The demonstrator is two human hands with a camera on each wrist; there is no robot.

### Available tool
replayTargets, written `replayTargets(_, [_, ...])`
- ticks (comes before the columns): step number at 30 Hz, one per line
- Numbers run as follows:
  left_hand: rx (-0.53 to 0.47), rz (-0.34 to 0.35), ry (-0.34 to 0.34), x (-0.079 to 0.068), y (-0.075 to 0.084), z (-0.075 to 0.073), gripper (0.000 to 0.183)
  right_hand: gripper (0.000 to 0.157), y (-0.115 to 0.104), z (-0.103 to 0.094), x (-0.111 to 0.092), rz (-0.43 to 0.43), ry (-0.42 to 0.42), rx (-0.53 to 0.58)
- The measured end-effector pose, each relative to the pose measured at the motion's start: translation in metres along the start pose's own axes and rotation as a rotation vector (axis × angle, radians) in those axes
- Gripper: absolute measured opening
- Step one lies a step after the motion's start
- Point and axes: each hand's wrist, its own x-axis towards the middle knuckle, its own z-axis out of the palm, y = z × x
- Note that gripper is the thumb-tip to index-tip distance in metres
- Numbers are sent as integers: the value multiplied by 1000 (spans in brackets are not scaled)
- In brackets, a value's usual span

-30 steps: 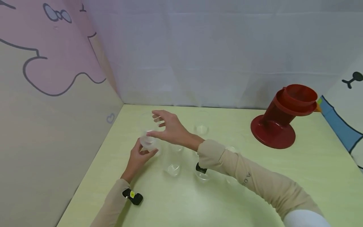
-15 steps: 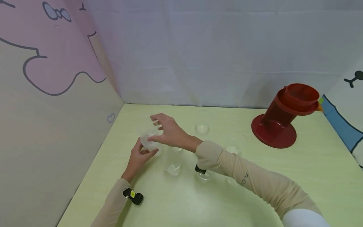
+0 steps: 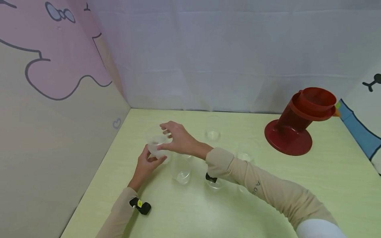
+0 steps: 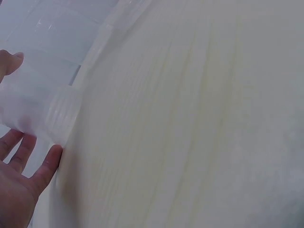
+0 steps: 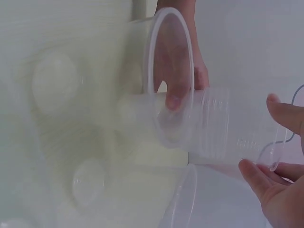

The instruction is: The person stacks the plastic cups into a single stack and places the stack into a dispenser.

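Note:
My left hand [image 3: 145,170] grips the lower part of a stack of clear plastic cups [image 3: 154,150], thumb and fingers curled around its side. My right hand [image 3: 182,140] holds the upper part near the rim, thumb on the near side. Ribbed bands on the nested cups [image 5: 216,123] show in the right wrist view, with the right hand's thumb and fingers spread around the rim end. In the left wrist view, fingers of the left hand [image 4: 21,185] touch the cup wall [image 4: 52,61] from below.
Several more clear cups stand on the pale green table around the right forearm, including a cup [image 3: 182,177] in front and another cup [image 3: 212,132] at the back. A red stand [image 3: 287,138] with a tilted tube is at the right rear. Printed walls enclose the table.
My right hand has come down slightly at the top of the cups, and the stack's upper part has shifted a little in tilt. The left hand has stayed in nearly the same place.

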Motion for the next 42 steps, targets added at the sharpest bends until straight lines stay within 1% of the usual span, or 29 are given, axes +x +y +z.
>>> replayTargets(5, [-4,8,1,0,3,0,67,70,2,0,0,15,-13,6])
replayTargets(11, [-7,2,-1,0,3,0,68,66,4,1,-1,27,-46,-50])
replayTargets(17, [0,-4,0,0,2,0,68,58,7,3,0,28,-42,-58])
replayTargets(20, [-3,-21,-7,0,3,-1,69,55,8,4,0,11,-33,-97])
replayTargets(21, [-5,-26,-10,0,4,-1,69,54,8,4,0,2,-31,-116])
replayTargets(24, [-4,-23,-17,-3,16,-1,69,51,10,6,0,-22,-26,-167])
replayTargets(28, [3,-15,-22,-7,30,0,66,48,12,8,-1,-29,-30,-211])
replayTargets(29, [2,-18,-23,-7,30,0,66,47,13,8,-1,-31,-32,-216])
replayTargets(33, [24,8,-24,-7,28,0,65,45,14,9,-1,-39,-28,-230])
replayTargets(36, [25,9,-25,-4,18,-1,66,45,15,9,-2,-37,-27,-237])
replayTargets(40, [21,-9,-22,-1,5,-2,70,44,16,10,-3,-28,-46,-251])
replayTargets(42, [32,1,-29,0,5,-2,71,43,16,10,-3,-21,-49,-265])
